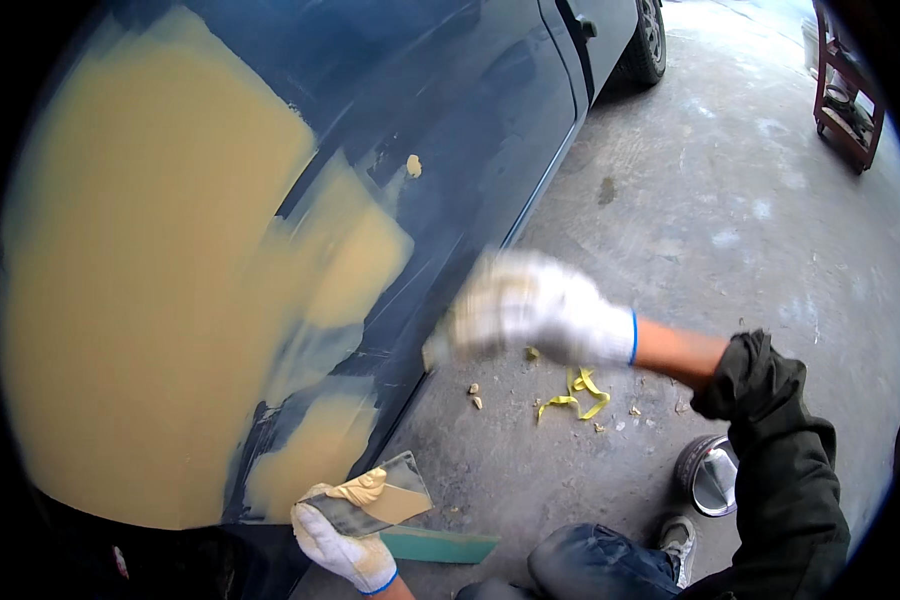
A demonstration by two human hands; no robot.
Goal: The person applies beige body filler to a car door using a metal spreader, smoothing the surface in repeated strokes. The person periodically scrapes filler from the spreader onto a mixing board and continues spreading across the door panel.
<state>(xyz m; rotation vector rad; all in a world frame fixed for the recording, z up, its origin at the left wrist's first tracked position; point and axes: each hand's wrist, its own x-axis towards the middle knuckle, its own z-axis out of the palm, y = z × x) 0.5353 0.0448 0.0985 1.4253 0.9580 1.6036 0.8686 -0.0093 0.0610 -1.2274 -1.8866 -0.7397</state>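
Note:
My left hand (335, 540), in a white knit glove, is closed on the edge of a flat mixing plate (410, 476). A glossy lump of tan putty (360, 487) lies on the plate. Beneath it is a flat green strip (440, 546); I cannot tell if my hand holds this too. My right hand (530, 308), also gloved and blurred by motion, is closed beside the lower edge of the dark blue car panel (460, 130). A pale flat piece (434, 352) juts from its fingers toward the panel. Tan filler (160, 250) covers much of the panel in broad smears.
On the concrete floor (690, 230) lie a curled yellow strip (577, 396) and several small tan crumbs (475, 397). An open can (708, 474) stands by my shoe (678, 540). A dark red trolley (846, 100) is at the far right, a car wheel (648, 42) farther ahead.

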